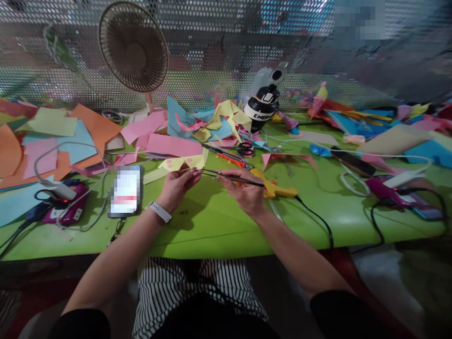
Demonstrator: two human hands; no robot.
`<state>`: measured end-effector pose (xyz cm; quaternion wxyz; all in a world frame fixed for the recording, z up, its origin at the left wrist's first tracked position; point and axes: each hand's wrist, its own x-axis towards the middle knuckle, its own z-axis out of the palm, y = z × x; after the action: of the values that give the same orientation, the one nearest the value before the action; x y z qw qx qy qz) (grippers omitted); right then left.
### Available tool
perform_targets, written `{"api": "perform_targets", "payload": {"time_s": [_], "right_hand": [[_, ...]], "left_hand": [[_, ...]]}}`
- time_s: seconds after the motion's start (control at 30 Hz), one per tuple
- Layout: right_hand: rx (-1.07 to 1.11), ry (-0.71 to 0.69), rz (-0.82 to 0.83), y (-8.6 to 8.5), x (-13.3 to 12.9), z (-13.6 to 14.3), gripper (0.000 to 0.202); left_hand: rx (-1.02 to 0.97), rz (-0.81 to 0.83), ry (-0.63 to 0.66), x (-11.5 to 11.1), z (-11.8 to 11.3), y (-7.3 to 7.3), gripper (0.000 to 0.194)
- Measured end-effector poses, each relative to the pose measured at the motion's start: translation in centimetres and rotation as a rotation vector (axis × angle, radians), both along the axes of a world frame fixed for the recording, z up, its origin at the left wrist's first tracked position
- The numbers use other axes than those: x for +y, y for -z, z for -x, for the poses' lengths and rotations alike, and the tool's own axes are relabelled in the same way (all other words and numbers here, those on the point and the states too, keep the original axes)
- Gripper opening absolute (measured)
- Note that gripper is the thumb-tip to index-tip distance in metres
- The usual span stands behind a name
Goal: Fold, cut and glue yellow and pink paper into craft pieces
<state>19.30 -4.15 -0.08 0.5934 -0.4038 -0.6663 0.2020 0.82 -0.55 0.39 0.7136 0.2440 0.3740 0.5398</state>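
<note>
Closed around dark tweezers [237, 178] at centre frame, the right hand [250, 195] is nearer their thick end, their long axis running leftward to tips beside the left hand [175, 188], whose fingertips meet, any held piece too small to tell.

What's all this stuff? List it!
mesh wall: one, grey, back
fan: one, brownish, back left
sports bottle: one, mostly black, back
paper pieces: many, multicoloured, table
table: one, green, centre
lit phone: one, dark-edged, left
power strips: two, purple, sides
cables: several, white/black, sides
scissors: one, black-handled, middle
glue gun: one, yellow, mid-right
tweezers: one, dark, centre
wristband: one, white, left wrist
left grip: one, bare, centre
right grip: one, bare, holding tweezers
</note>
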Motion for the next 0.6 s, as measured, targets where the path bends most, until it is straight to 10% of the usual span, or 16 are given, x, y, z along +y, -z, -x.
{"api": "perform_targets", "payload": {"time_s": [0.6], "right_hand": [[-0.042,-0.081,-0.036,0.05,0.32,-0.36,0.015]], "left_hand": [[-0.011,-0.025,0.042,-0.25,0.06,-0.23,0.015]]}}
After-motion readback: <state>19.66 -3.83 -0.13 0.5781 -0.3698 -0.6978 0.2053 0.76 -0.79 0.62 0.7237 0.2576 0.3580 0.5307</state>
